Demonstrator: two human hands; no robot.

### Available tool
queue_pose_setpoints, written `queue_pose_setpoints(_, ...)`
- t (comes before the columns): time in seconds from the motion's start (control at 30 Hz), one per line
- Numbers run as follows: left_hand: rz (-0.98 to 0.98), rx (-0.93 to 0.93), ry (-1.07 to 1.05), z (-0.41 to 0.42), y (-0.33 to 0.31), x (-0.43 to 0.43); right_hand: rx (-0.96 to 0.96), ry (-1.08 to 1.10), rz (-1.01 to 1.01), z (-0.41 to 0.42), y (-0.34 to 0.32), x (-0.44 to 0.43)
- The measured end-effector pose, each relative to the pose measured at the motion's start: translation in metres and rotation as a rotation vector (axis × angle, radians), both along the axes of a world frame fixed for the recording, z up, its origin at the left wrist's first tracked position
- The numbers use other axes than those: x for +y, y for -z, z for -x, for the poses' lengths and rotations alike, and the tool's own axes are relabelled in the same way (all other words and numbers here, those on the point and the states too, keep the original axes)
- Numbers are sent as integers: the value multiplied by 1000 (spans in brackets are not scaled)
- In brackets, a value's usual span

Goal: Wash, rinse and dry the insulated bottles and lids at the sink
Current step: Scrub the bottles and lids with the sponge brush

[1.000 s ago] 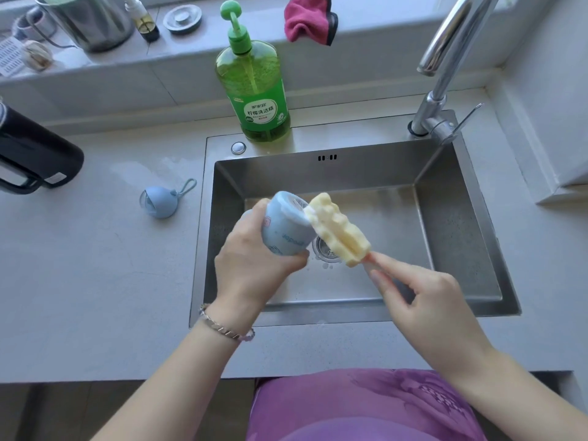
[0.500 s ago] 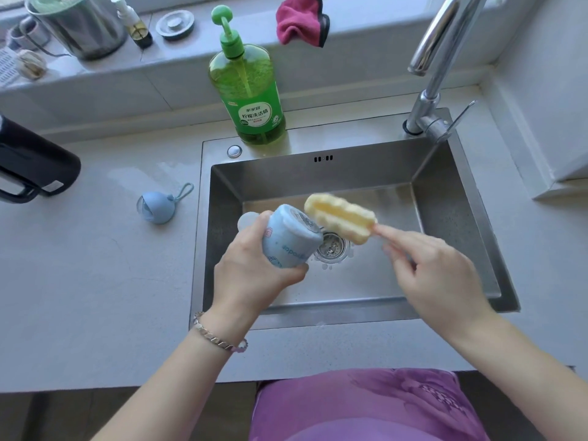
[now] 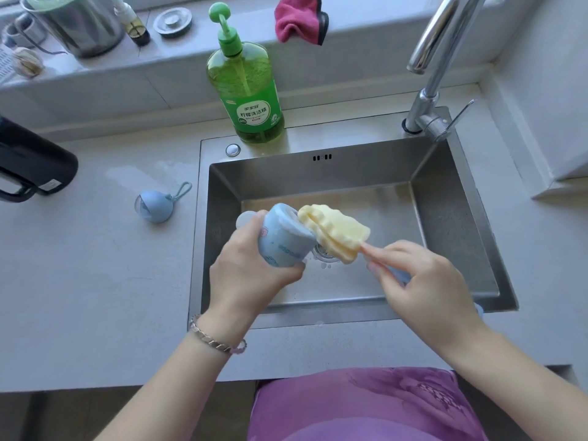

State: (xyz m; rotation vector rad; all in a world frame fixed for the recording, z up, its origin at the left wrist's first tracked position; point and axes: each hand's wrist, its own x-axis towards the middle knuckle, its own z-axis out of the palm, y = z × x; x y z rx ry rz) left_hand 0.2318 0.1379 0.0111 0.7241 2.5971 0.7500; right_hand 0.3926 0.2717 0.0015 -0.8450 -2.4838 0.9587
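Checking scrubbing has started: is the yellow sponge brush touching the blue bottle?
Touching. The head view shows the sponge brush pressed against the blue bottle at its rim, no gap.

Both forearms reach in over the front rim of the sink (image 3: pixel 318 318). The left hand (image 3: pixel 251 275) wraps round a bottle (image 3: pixel 283 246) above the basin. The right hand (image 3: pixel 423 281), toward the sink's right side, pinches a brush (image 3: pixel 337 233), seemingly between thumb and forefinger.

Sponge brush (image 3: pixel 334 232) no longer level as I saw it half a second ago, tip back against the blue bottle (image 3: pixel 283 241) rim as a second ago, head sloping down toward the fingers (image 3: pixel 378 251) of the right hand (image 3: pixel 423 281)
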Motion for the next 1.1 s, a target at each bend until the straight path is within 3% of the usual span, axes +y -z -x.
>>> queue_pose_setpoints(0.13, 36, 61, 147, -12, -8, 5, 18, 86, -134, 7, 5, 3)
queue_pose_setpoints(0.3, 78, 65, 75, -4, -4, 4, 59, 68, -288, -1, 3, -6)
queue_pose_setpoints(0.43, 109, 89, 182, -18, -5, 5, 105, 47, -288, 8, 0, -5)
queue_pose_setpoints(0.63, 104, 105, 118, -6, -3, 3, 68, 26, -298, -1, 8, -13)
queue_pose_setpoints(0.73, 103, 156, 181, -12, -5, 5, -8, 87, -28, 10, 4, -6)
queue_pose_setpoints(0.8, 118, 278, 278, -15, -3, 6, -94, 175, 349, 19, 8, 5)
queue_pose_setpoints(0.9, 96, 490, 422, -13, 8, 6, -44, 236, 879, 27, 1, 12)
queue_pose_setpoints(0.97, 55, 547, 490, -14, 12, 6, -39, 177, 1033, 30, -6, 9)
queue_pose_setpoints(1.1, -29, 605, 554, -19, 15, 7, -84, 102, 1094, 33, -8, -1)
